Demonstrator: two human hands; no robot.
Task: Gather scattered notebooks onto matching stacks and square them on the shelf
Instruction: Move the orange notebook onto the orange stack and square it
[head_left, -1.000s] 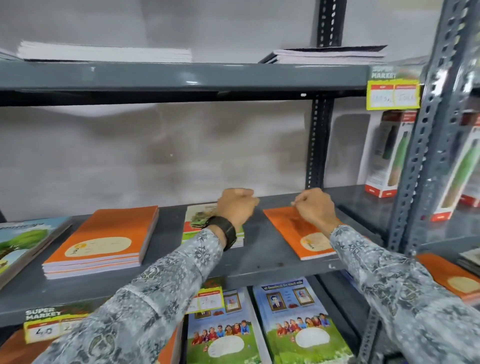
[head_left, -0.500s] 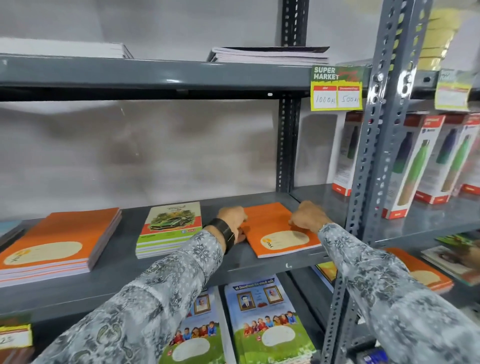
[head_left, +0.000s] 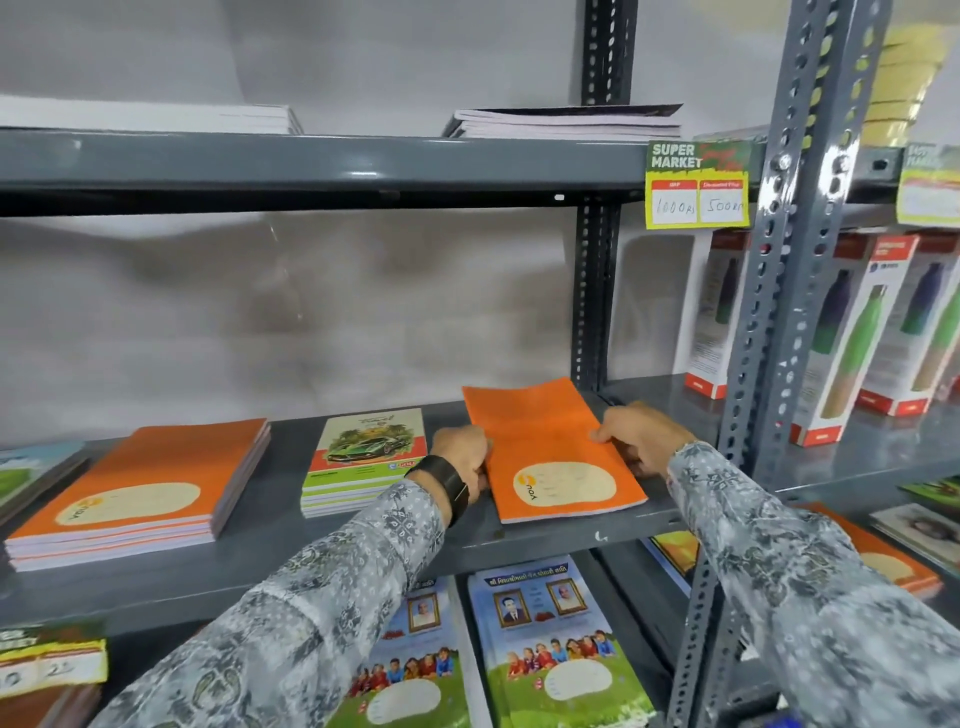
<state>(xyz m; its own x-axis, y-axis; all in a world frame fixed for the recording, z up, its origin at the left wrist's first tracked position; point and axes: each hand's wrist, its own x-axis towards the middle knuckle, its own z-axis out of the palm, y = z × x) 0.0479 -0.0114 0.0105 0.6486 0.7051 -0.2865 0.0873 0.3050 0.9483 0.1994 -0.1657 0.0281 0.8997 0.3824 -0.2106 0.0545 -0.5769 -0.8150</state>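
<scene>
A thin orange notebook (head_left: 545, 447) lies at the right end of the grey middle shelf (head_left: 332, 566). My left hand (head_left: 465, 457), with a black watch on the wrist, grips its left edge. My right hand (head_left: 641, 439) holds its right edge, fingers on the cover. A stack of green car-cover notebooks (head_left: 366, 457) stands just left of my left hand. Further left sits a thicker stack of matching orange notebooks (head_left: 140, 493).
A grey perforated upright (head_left: 774, 322) stands right of my right hand, with boxed bottles (head_left: 852, 338) behind it. White notebook piles (head_left: 566, 122) lie on the top shelf beside a price tag (head_left: 696, 184). Blue-green notebooks (head_left: 550, 639) fill the lower shelf.
My left hand left the car-cover stack and moved right to the orange notebook's left edge. Both hands now hold that notebook, which has shifted slightly. The view has turned to the right.
</scene>
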